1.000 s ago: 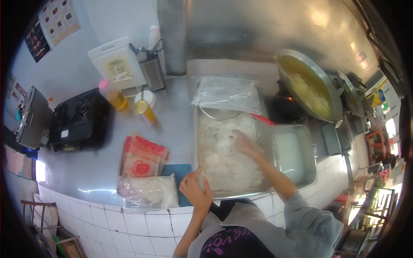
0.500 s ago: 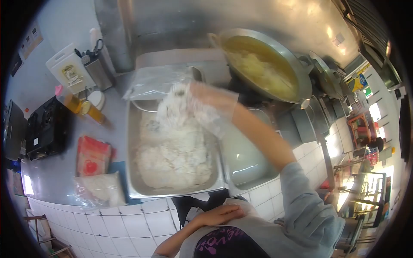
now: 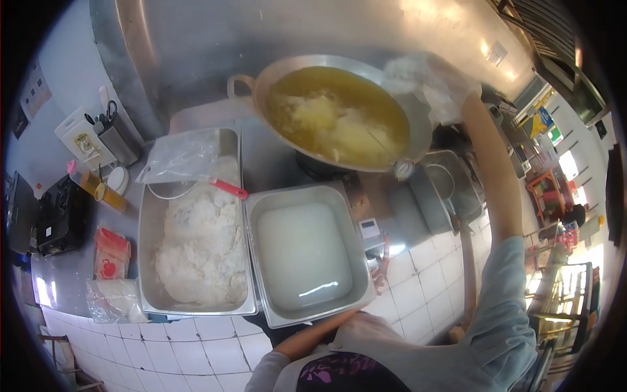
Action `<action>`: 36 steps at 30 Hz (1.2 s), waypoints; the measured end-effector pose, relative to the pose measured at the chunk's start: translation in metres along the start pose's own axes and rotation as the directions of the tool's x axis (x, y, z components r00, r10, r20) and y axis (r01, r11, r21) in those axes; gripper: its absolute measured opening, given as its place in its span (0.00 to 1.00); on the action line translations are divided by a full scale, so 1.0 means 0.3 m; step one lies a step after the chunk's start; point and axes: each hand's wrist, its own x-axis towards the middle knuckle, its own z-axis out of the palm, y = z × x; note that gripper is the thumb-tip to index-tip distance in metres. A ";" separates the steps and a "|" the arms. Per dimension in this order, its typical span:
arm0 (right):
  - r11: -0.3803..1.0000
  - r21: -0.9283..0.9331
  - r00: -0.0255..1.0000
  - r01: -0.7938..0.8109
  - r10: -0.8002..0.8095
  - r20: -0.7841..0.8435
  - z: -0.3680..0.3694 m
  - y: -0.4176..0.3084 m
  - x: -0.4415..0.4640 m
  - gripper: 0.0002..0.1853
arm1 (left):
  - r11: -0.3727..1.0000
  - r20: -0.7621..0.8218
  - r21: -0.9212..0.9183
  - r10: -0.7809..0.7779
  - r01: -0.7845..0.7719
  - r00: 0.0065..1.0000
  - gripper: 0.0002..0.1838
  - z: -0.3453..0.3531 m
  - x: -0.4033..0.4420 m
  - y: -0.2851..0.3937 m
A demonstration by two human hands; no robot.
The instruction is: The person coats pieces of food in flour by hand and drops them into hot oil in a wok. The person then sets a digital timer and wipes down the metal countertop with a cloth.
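Observation:
My right hand (image 3: pixel 444 88), in a clear plastic glove, is raised over the far right rim of a large wok (image 3: pixel 247 98). It seems closed around a white, flour-coated piece (image 3: pixel 401 72), blurred by motion. In the wok, pale battered pieces (image 3: pixel 320 114) bubble in yellow oil (image 3: pixel 290 85). My left hand (image 3: pixel 380 277) is low beside the right edge of a steel tray of cloudy liquid (image 3: pixel 304 245); its fingers are small and partly hidden. Left of that stands a steel tray of flour (image 3: pixel 202 245) with a red-handled strainer (image 3: pixel 228 189) and a plastic bag (image 3: pixel 179 157) at its far end.
A dial thermometer (image 3: pixel 405 170) sits at the wok's near rim. Deep metal containers (image 3: pixel 431 202) with a strainer stand to the right. On the left counter are a red packet (image 3: pixel 112 251), a bag of white powder (image 3: pixel 117 300), amber bottles (image 3: pixel 110 196), a knife holder (image 3: pixel 119 140) and a black stove (image 3: pixel 62 212).
My right hand has moved from above the flour tray to the wok's far right side with the white piece. My left hand has gone from my lap to the liquid tray's right edge. The view has shifted right.

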 end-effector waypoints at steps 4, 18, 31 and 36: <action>0.979 0.170 0.987 -0.109 0.127 -0.099 -0.172 0.099 -0.124 0.08 | 0.964 -0.359 -0.015 0.243 -0.266 0.901 0.30 0.032 0.115 0.007; -0.046 -0.960 0.930 -0.275 0.240 -0.278 -0.552 0.438 -0.115 0.20 | 0.961 -0.316 0.167 0.263 -0.220 0.912 0.30 0.046 0.143 0.083; 0.459 -0.871 0.977 -0.178 -0.025 -0.213 -0.401 -0.005 -0.067 0.21 | 0.655 -0.296 0.742 0.509 -0.141 0.808 0.26 0.022 0.243 -0.121; 0.395 -0.894 0.973 -0.213 0.002 -0.231 -0.362 0.058 0.030 0.22 | 0.655 -0.308 0.740 0.532 -0.153 0.788 0.20 0.025 0.257 -0.074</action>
